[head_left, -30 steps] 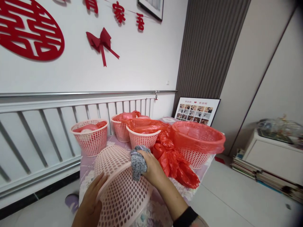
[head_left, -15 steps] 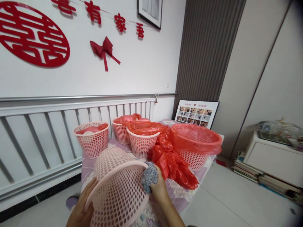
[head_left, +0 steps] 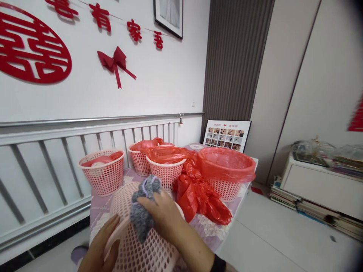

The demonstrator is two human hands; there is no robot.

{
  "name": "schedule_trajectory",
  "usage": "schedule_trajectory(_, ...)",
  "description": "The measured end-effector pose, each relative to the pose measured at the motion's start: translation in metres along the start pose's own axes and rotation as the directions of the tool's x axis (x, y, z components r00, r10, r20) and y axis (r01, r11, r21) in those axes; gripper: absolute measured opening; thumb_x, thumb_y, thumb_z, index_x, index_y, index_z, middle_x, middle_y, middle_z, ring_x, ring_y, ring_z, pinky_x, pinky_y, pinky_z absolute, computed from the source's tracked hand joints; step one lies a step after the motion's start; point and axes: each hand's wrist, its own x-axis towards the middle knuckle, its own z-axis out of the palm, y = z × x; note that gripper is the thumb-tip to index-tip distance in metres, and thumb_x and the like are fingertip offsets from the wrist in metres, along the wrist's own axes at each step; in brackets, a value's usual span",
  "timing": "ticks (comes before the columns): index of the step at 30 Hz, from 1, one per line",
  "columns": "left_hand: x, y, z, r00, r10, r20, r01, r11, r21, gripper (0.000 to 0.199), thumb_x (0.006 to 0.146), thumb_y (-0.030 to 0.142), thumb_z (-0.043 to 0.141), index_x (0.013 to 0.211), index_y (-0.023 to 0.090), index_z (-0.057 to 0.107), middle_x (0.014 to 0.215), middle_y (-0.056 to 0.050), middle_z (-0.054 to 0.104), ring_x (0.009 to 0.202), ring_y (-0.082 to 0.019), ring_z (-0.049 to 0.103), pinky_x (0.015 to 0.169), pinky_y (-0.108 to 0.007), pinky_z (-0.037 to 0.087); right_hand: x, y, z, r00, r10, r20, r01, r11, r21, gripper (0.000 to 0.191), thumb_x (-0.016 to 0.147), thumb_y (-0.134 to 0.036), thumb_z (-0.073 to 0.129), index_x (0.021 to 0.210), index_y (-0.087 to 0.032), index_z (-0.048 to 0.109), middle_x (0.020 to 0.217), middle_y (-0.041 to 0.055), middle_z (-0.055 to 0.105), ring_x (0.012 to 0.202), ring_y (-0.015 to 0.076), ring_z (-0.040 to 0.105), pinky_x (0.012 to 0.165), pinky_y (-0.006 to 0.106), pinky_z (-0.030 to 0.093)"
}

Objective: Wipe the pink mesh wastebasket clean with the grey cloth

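A pink perforated plastic basket (head_left: 159, 251) lies tipped on its side, its mouth facing me. My left hand (head_left: 100, 245) grips its rim at the left, thumb inside and fingers outside. In my right hand (head_left: 163, 213) is a bunched grey-blue cloth (head_left: 143, 211), held across the upper part of the rim. The cloth and hand hide part of the rim, so I cannot tell exactly where they touch. Behind the tipped basket lie crumpled red plastic bags (head_left: 195, 200).
Pink baskets with red plastic stand on the table: one at left (head_left: 103, 175), one behind (head_left: 138, 160), one in the middle (head_left: 166, 172). A bag-lined basket (head_left: 227, 189) stands at right. A radiator (head_left: 51, 166) runs along the wall; a white cabinet (head_left: 312, 185) stands right.
My right hand has moved the cloth leftward and up, from the rim's right side to its upper part. My left hand keeps its grip. The view has turned slightly right.
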Motion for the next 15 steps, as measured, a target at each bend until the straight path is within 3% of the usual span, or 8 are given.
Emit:
schedule_trajectory(3,0.017,0.007,-0.010,0.995,0.069,0.072,-0.068,0.998,-0.016,0.051,0.092,0.027,0.055,0.143,0.031,0.049,0.145,-0.003,0.058,0.131,-0.021,0.056,0.111,-0.037,0.044,0.007,-0.023,0.002,0.998,-0.012,0.057,0.015,0.998,-0.054,0.041,0.093,-0.026,0.056,0.132,-0.035,0.054,0.091,0.0031,0.067,0.080,0.0226,0.057,0.069,0.034,0.049)
schedule_trajectory(6,0.018,0.008,-0.013,0.986,0.116,0.117,-0.111,0.993,-0.046,0.053,0.093,0.024,0.052,0.144,0.033,0.045,0.151,-0.002,0.051,0.135,-0.020,0.052,0.112,-0.036,0.042,0.002,-0.030,0.005,0.999,0.026,0.047,-0.025,0.999,-0.034,0.039,0.093,-0.030,0.055,0.132,-0.036,0.052,0.092,0.0028,0.067,0.079,0.0234,0.057,0.069,0.036,0.048)
schedule_trajectory(10,0.008,0.004,-0.015,0.984,0.146,0.105,-0.145,0.989,-0.021,0.054,0.093,0.023,0.054,0.145,0.035,0.045,0.149,-0.001,0.054,0.133,-0.019,0.054,0.110,-0.033,0.044,-0.010,-0.020,0.007,0.996,0.075,0.052,-0.077,0.997,0.020,0.045,0.090,-0.031,0.061,0.134,-0.036,0.050,0.097,0.0044,0.068,0.085,0.0264,0.060,0.072,0.040,0.050)
schedule_trajectory(15,-0.001,-0.008,-0.017,0.991,0.132,0.028,-0.132,0.991,0.002,0.054,0.091,0.027,0.057,0.142,0.040,0.049,0.143,0.004,0.059,0.123,-0.019,0.063,0.101,-0.028,0.052,-0.038,0.009,0.018,0.972,0.234,-0.019,-0.227,0.956,0.187,0.060,0.079,-0.020,0.071,0.135,-0.027,0.049,0.117,0.0109,0.067,0.101,0.0291,0.064,0.084,0.045,0.055)
